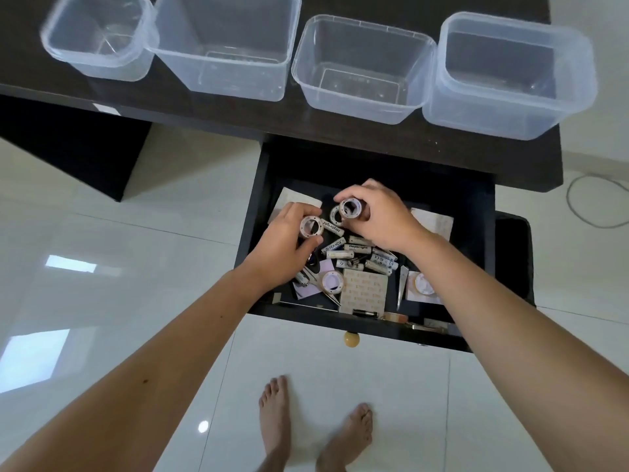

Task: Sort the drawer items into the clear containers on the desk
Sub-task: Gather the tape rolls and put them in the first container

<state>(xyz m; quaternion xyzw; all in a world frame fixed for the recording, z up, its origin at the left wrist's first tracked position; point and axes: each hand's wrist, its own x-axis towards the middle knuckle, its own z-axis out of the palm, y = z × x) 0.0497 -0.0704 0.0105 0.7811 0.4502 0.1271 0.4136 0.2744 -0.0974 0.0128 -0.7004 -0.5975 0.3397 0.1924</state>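
The dark table (238,114) carries four clear containers (360,68) in a row, all without items inside. Below its edge the black drawer (476,233) stands pulled out, with batteries (357,255), paper pieces and one tape roll (332,282) lying in it. Above the drawer, the left hand (286,247) holds a small tape ring (311,227), and the right hand (381,216) grips another ring (352,208) between curled fingers

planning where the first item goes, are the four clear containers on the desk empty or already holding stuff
Empty: all four clear containers show only bare bottoms through their walls, while both hands hold tape rolls over the drawer.
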